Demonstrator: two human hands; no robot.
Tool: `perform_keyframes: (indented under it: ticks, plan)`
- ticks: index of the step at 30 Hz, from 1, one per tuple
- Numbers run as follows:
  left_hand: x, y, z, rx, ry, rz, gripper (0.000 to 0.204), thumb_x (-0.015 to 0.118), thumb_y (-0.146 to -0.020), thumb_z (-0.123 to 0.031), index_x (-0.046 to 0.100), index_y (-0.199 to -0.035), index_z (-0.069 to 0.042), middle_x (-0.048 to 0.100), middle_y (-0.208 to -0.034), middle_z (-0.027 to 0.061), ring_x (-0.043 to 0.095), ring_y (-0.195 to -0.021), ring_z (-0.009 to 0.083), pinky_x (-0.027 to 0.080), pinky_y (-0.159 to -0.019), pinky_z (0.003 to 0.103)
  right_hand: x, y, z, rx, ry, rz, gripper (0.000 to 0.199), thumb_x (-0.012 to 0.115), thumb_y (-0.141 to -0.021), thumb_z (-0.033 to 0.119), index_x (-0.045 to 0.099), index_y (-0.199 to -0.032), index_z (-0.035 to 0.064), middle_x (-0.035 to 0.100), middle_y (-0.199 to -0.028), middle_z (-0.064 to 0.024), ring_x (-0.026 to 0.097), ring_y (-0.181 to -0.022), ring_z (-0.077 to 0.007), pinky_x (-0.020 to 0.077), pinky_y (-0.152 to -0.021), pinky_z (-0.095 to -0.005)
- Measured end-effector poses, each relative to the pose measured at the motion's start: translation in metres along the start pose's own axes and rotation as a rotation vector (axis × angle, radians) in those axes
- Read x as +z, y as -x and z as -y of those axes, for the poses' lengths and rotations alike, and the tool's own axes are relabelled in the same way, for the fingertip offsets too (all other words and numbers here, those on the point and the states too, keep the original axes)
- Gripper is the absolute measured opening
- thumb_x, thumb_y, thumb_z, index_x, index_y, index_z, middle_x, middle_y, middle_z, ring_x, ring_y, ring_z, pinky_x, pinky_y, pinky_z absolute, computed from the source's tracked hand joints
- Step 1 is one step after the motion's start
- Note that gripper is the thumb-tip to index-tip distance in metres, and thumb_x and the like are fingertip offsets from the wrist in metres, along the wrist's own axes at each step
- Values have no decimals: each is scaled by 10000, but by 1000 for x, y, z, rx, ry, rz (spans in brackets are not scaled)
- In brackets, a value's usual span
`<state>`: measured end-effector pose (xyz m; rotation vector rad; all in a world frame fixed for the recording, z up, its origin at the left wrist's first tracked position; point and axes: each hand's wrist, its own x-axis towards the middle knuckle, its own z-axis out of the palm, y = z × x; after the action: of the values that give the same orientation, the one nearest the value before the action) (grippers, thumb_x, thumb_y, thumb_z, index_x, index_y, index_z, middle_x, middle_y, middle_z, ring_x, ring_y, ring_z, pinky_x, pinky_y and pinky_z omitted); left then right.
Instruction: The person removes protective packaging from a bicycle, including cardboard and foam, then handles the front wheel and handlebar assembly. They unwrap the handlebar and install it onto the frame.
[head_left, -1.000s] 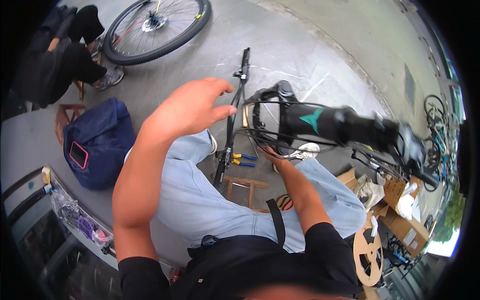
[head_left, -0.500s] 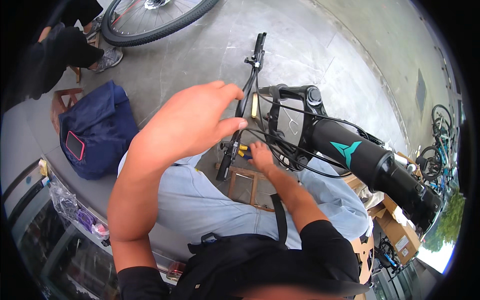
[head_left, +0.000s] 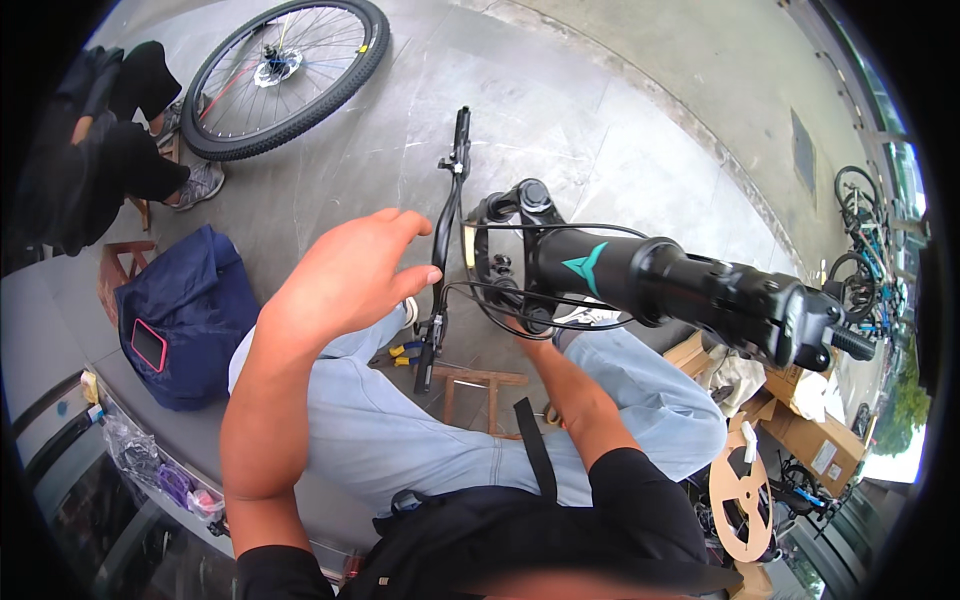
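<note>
My left hand is at a slim black bicycle handlebar, its thumb and fingers closed around the bar's middle. Black cables run from the bar to a thick black bike tube with a teal emblem, which points off to the right. My right forearm reaches under the fork end and the cables; only the edge of my right hand shows, its fingers hidden behind the black parts. Pliers with yellow and blue handles lie low beside the bar's lower grip. A wooden stool stands between my knees.
A loose bicycle wheel lies at the far left by a seated person's shoe. On my left is a dark blue bag with a red-edged phone. Cardboard boxes and parked bikes stand at right.
The handlebar and my left hand have shifted left and down in view, and the black tube too. My right hand has gone from beside the pliers to behind the fork parts.
</note>
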<state>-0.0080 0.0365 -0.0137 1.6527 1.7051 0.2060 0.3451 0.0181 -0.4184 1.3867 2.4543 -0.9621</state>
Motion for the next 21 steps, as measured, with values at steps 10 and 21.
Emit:
perform_keyframes:
  ticks: [10, 21]
  plan:
    - [6, -14, -2, 0, -31, 11, 456, 761, -994, -322, 667, -1336, -35, 733, -1233, 206, 692, -1173, 409, 548, -999, 481, -32, -22, -54, 399, 297, 177, 330, 622, -914, 235, 781, -1160, 83, 784, -1186, -213, 759, -1139, -369, 615, -979, -482]
    - [12, -34, -19, 2, 20, 30, 482, 795, -965, -323, 698, -1323, -15, 764, -1236, 208, 744, -1106, 382, 579, -963, 470, -198, 82, 39, -241, 461, 353, 121, 745, -842, 147, 803, -936, 98, 792, -1071, -146, 767, -1004, -358, 625, -813, -489]
